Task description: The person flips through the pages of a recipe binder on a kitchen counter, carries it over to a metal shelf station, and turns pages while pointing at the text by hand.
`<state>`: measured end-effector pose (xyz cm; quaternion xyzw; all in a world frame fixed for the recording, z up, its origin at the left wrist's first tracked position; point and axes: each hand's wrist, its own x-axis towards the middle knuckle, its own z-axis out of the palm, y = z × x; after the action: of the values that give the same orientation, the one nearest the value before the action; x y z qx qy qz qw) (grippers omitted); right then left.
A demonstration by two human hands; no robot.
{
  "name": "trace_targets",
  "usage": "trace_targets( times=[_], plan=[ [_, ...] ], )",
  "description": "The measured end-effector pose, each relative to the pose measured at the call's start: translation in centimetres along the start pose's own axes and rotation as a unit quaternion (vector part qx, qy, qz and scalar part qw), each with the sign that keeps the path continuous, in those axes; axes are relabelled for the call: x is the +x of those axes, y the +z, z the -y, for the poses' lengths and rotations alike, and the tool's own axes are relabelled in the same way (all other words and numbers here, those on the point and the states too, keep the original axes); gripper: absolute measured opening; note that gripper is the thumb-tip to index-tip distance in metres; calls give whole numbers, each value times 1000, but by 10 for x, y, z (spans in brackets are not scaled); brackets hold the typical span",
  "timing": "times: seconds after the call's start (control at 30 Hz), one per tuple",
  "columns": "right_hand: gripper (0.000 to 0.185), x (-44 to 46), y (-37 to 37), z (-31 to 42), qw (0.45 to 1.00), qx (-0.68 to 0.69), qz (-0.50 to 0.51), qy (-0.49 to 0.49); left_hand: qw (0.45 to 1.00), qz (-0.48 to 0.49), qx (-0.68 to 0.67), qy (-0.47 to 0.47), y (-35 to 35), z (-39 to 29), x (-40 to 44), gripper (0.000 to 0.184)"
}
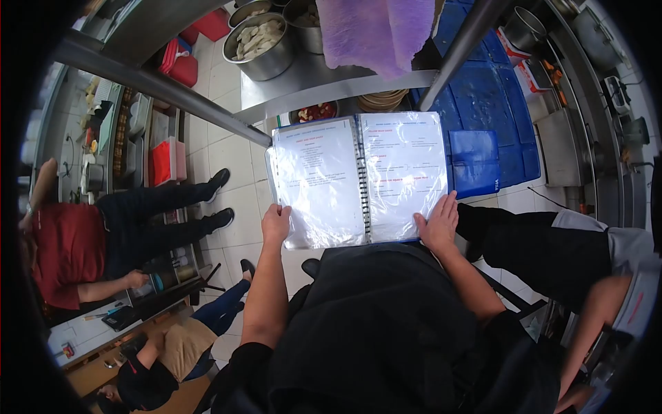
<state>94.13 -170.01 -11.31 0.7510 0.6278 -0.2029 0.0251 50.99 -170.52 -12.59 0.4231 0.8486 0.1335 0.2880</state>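
A spiral-bound ring binder (365, 219) lies open in front of me, with printed sheets in shiny plastic sleeves on both sides. Glare covers parts of the pages, and the small print is too fine to read. At the lower left edge, my left hand (276, 222) is closed on the binder, its fingers curled at the border. My right hand (439, 224) rests on the lower right corner of the right-hand page, fingers stretched out and thumb apart. The binder's far edge is close to a steel table frame.
Metal pots (258, 48) of pale pieces stand on a steel table beside a purple cloth (376, 31). A blue container (493, 103) is at the right. People work on both sides, one in a red shirt (69, 248). Steel posts flank the binder.
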Motion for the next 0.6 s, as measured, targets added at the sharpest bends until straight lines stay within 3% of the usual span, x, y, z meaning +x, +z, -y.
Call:
trace_targets(
  times=[0.6],
  plan=[
    [102,-2,-2,0,992,72,-84,-65,999,2,-30,-19,-1,-4,-1,34]
  ],
)
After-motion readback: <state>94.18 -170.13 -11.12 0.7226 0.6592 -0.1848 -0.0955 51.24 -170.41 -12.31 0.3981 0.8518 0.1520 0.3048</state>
